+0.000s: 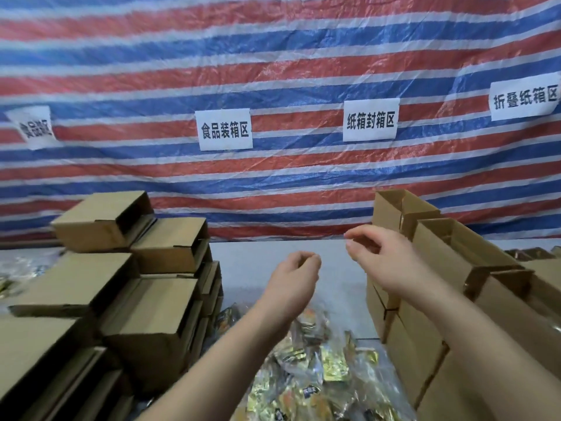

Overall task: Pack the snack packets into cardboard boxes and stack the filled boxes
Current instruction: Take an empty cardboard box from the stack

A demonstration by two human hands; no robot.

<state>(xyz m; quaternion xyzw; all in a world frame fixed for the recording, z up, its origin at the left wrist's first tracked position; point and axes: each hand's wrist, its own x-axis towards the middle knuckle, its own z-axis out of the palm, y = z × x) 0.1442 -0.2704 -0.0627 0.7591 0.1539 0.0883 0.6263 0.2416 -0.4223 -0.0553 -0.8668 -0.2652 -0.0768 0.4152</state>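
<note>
Both hands, left (293,279) and right (375,256), hang loosely curled, holding nothing, above glossy foil snack packets (315,369) between stacked brown cardboard boxes (151,311).

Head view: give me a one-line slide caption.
Both bare hands, left and right, raised empty over loose snack packets, closed boxes stacked left, open boxes right.
</note>
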